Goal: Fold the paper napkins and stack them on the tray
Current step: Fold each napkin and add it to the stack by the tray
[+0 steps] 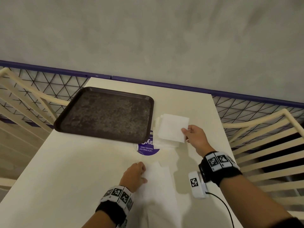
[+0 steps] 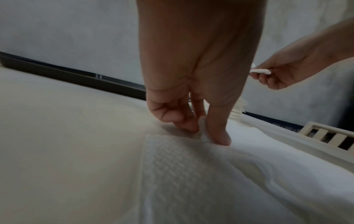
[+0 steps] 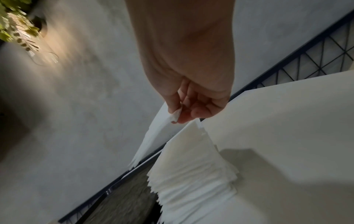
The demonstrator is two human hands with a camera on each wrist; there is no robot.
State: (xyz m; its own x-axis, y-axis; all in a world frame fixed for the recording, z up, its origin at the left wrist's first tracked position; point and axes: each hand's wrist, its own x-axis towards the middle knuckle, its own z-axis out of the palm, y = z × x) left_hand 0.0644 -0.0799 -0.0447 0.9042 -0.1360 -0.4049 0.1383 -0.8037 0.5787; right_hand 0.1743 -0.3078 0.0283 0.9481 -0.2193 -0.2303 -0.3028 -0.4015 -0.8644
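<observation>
A dark brown tray (image 1: pixel 69 124) lies bare at the table's far left. Right of it sits a stack of white paper napkins (image 1: pixel 160 139), fanned out in the right wrist view (image 3: pixel 193 174). My right hand (image 1: pixel 195 137) pinches one corner of a white napkin (image 1: pixel 172 127) and holds it lifted above the stack; the pinch shows in the right wrist view (image 3: pixel 175 116). Nearer me, a large unfolded white napkin (image 1: pixel 161 191) lies on the table. My left hand (image 1: pixel 135 176) pinches its left edge between thumb and fingers (image 2: pixel 218 133).
The cream table (image 1: pixel 65 170) has a purple round sticker (image 1: pixel 148 149) near the tray. A small white tagged device with a black cable (image 1: pixel 197 185) lies at the right. Cream slatted chairs (image 1: pixel 266 145) and a wire fence flank the table; a grey wall stands behind.
</observation>
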